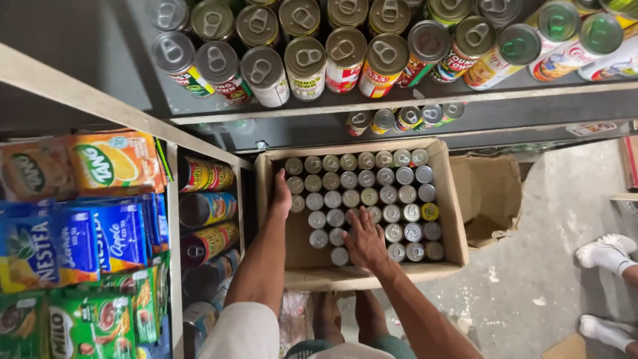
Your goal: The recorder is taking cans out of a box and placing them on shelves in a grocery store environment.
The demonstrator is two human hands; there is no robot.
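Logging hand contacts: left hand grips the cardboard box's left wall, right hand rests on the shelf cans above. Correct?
Not quite. In the head view the right hand rests on the cans inside the cardboard box, not the shelf cans. The left hand does grip the left wall.

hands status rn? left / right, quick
Left hand: fingers curled over the left wall of the cardboard box, gripping its edge.
Right hand: open, fingers spread, resting on the cans in the box, holding nothing.
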